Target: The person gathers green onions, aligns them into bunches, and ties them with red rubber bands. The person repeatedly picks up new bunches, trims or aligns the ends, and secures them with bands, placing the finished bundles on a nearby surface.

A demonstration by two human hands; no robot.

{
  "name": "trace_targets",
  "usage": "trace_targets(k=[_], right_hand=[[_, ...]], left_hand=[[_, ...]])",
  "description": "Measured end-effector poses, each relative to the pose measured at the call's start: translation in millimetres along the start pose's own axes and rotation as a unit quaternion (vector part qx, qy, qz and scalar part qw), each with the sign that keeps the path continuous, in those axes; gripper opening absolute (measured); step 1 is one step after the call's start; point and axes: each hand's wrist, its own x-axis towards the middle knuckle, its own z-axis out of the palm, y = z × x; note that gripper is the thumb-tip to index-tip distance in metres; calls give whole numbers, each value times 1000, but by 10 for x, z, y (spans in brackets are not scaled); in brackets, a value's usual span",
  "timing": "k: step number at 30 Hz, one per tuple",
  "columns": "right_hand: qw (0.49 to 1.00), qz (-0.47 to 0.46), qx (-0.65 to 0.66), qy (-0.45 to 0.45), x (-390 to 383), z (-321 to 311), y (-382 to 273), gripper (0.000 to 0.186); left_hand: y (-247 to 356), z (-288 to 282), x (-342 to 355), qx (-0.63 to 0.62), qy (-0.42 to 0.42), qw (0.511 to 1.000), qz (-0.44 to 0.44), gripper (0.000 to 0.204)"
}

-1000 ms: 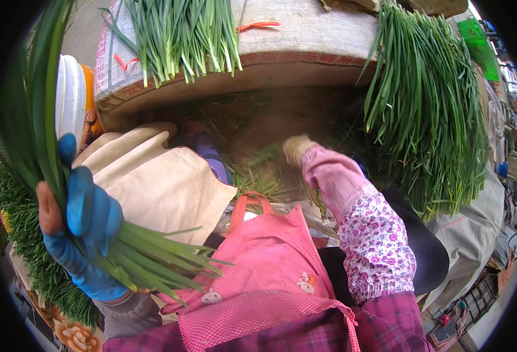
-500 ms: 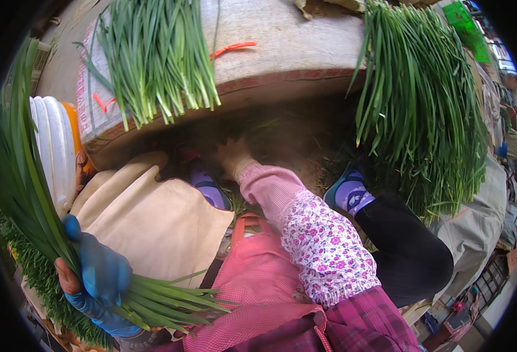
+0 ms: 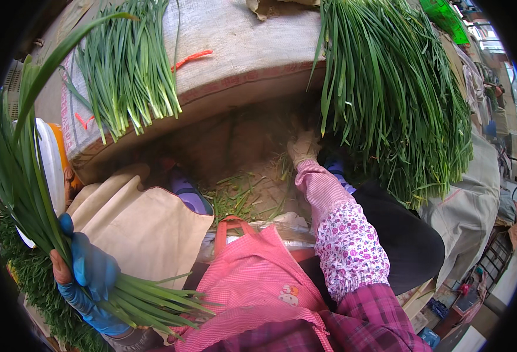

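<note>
Left hand: blue glove, a fingertip bare, closed around a bunch of long green leaves. That bunch is the thing in hand. I see the grip sits low on it, so the blades rise above the fist and the lower ends fan out to its right, over the pink apron. My reading: held there, the ends stay together and the length stays out of the way.

Right hand: pale glove, well apart from the left, reaching down and forward. Fingers blurred and shaded; from my end I cannot tell whether they are spread or pinching anything. Green scraps lie on the ground, left of it and nearer the body.

Just beyond and right of that glove, a thick heap of leaves hangs down; laid side by side, probably to keep them easy to separate.

Ahead of both hands, a sack-covered platform. On it, beyond the left hand, a smaller bundle with its pale ends toward the person, presumably for alignment. Red tie beside it. Tan cloth between the hands, perhaps shielding the leg.
</note>
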Motion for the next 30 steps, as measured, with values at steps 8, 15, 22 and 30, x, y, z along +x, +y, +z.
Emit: trace_targets(k=[8,15,22,30], right_hand=[[981,-131,-44,-138,-1283,33,-809,107],[927,-330,-38,-175,-1729,690,-947,57],[888,-275,200,-310,-1891,779,-875,31],[687,-168,386,-592,-1895,-578,-493,32]], left_hand=[[-44,142,30,-11,-9,1000,-7,46],[-48,160,30,-28,-5,999,-35,46],[-137,103,188,-31,-62,996,-53,35],[-270,231,276,75,-11,995,-61,16]])
